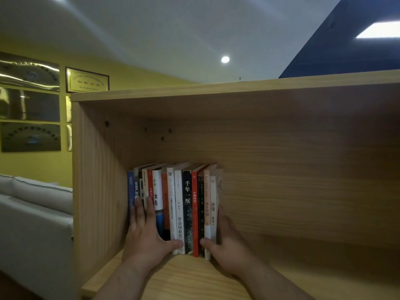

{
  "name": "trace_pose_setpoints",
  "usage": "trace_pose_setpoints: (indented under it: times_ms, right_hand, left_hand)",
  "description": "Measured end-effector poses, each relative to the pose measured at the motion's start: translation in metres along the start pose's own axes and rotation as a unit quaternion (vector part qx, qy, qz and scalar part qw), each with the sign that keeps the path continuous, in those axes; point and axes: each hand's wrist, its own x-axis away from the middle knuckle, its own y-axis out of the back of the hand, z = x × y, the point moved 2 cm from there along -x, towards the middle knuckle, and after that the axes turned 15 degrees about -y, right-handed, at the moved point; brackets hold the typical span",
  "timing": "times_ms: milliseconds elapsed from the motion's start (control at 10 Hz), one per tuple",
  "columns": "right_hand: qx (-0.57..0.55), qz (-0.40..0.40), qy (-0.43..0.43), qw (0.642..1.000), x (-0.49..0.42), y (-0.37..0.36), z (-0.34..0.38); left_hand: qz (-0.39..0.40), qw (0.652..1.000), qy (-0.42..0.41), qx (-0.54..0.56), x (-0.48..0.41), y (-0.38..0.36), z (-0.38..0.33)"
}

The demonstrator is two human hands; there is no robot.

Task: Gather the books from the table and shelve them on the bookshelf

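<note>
Centrally, the left hand (147,234) presses flat on the books (179,208); the right hand (229,243) lies flat against 彷徨 (213,204). A black spine (187,195) reads 千年一叹.

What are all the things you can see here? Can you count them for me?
books: about fourteen; blue, white, red, orange, black and pink spines; standing upright in a row at the left end of the shelf.
bookshelf: one; light wood; fills the middle and right of the view.
plaques: several; gold and dark; hanging on the yellow wall at the left.
sofa: one; pale grey; lower left, beside the bookshelf.
lights: one round and one oblong plainly seen; white; on the ceiling.
left hand: one; flat against the spines at the left of the row.
right hand: one; pressed against the right end of the row.
</note>
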Motion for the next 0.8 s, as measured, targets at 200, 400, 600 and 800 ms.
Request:
trace_pose_setpoints:
  times_ms: [200, 400, 600, 800]
  right_hand:
    - [-0.072, -0.012, -0.023, 0.997, 0.002, 0.006, 0.001]
    - [-0.137, -0.022, -0.054, 0.989, 0.001, 0.008, -0.004]
    - [-0.153, -0.059, -0.063, 0.984, -0.001, 0.010, -0.007]
    - [-0.186, -0.099, -0.059, 0.976, 0.006, 0.015, -0.006]
  left_hand:
    - [-0.060, 0.993, -0.004, 0.099, 0.016, 0.014, -0.008]
    - [0.016, 0.991, -0.075, 0.108, 0.037, 0.027, 0.002]
    - [0.043, 0.992, -0.095, 0.064, 0.035, 0.025, -0.005]
    - [0.026, 0.994, -0.085, 0.068, 0.035, 0.024, -0.004]
